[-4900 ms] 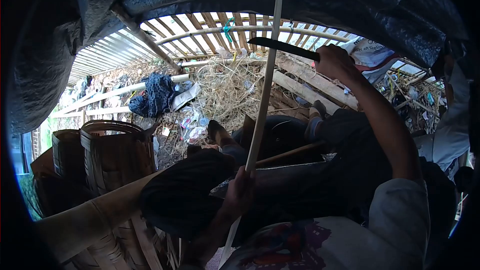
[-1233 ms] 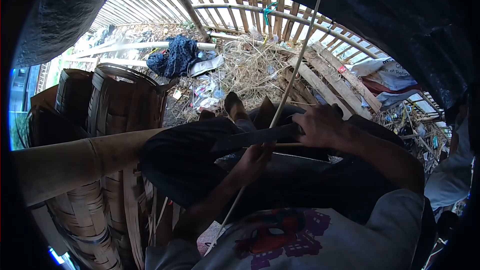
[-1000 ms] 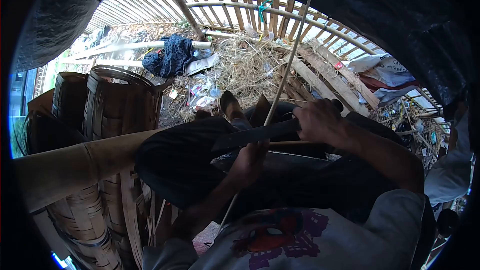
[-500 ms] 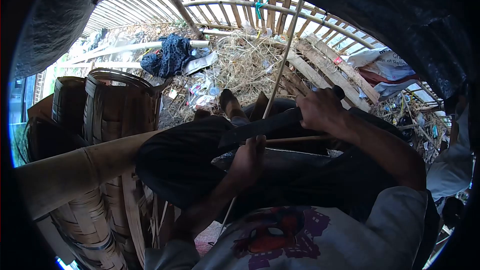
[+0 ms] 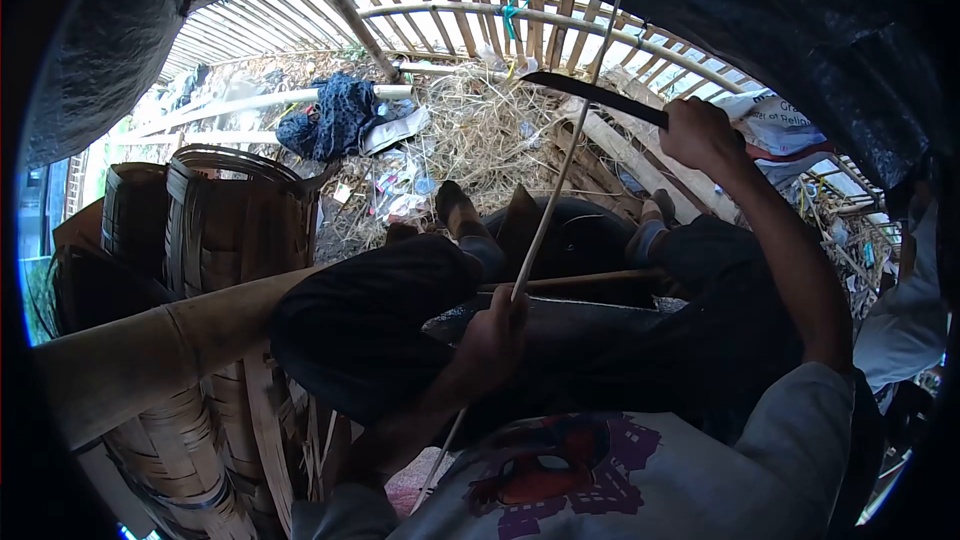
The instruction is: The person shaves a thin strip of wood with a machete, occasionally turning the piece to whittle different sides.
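My left hand (image 5: pixel 490 340) is wrapped round a long, thin bamboo strip (image 5: pixel 545 215) above my lap. The strip slants from below my left forearm up to the far right, reaching past the slatted fence. Raised at the upper right, my right hand (image 5: pixel 702 135) grips the handle of a machete (image 5: pixel 600 97). Its dark blade points left and crosses the upper part of the strip in this view. A dark sheet-like piece (image 5: pixel 590 318) with a pale edge lies across my thighs, just beyond my left fist. Behind it runs a wooden bar (image 5: pixel 590 281).
Tall woven bamboo baskets (image 5: pixel 225 210) stand on the left, with a thick bamboo pole (image 5: pixel 170 340) in front of them. Dry straw and shavings (image 5: pixel 480 120) cover the ground ahead, near wooden planks (image 5: pixel 640 155) and a dark cloth (image 5: pixel 340 120). At the right edge, another person's sleeve (image 5: pixel 905 330) shows.
My right hand has lifted the machete up and away from beside my left fist, its blade now higher and farther out. My left hand stays on the strip, whose upper end has tilted slightly right.
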Demonstrator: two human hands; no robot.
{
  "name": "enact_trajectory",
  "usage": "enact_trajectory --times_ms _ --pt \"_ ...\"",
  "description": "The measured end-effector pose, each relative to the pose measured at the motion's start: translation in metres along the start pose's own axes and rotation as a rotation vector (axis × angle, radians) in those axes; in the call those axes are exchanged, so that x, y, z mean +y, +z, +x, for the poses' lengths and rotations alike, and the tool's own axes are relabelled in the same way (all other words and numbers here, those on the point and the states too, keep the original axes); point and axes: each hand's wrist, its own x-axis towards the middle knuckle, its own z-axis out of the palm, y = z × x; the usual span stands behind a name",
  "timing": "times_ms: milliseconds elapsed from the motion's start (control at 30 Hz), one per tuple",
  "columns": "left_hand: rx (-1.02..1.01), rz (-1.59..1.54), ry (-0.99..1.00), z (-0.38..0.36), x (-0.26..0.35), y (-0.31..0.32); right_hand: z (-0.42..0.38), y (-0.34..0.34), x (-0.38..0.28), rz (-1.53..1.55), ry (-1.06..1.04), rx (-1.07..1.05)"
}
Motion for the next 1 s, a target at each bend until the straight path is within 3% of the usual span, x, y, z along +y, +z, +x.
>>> enact_trajectory --times_ms 167,233,333,367,433,500,533,700,967,1000 --pt "-0.045 0.006 0.052 0.006 -0.001 0.011 -0.004 -0.013 0.011 0.119 0.080 -0.062" --pt "-0.066 -0.022 0.065 0.013 0.004 0.011 -0.020 -0.015 -0.011 0.144 -0.025 -0.093" --pt "-0.112 -0.058 -0.105 0.017 0.014 0.005 -0.046 -0.025 -0.052 0.156 -0.146 -0.263" --pt "-0.091 -0.075 -0.070 0.017 0.009 0.005 -0.053 -0.014 -0.055 0.141 -0.301 -0.160" --pt "-0.066 -0.085 -0.034 0.019 -0.003 0.005 -0.063 -0.004 -0.065 0.114 -0.435 -0.229" --pt "0.116 -0.084 0.229 0.018 -0.009 0.007 -0.075 0.002 -0.076 0.113 -0.474 -0.234" --pt "0.118 -0.083 0.230 0.018 -0.009 0.007 -0.077 0.003 -0.079 0.107 -0.507 -0.241" --pt "0.043 -0.117 -0.055 0.014 0.006 0.002 -0.062 0.008 -0.073 0.114 -0.436 -0.207" --pt "0.117 0.013 0.086 0.011 0.008 -0.005 -0.043 -0.004 -0.063 0.033 -0.366 -0.153" --pt "0.099 0.038 0.074 0.009 0.010 -0.007 -0.037 -0.009 -0.054 0.037 -0.268 -0.143"
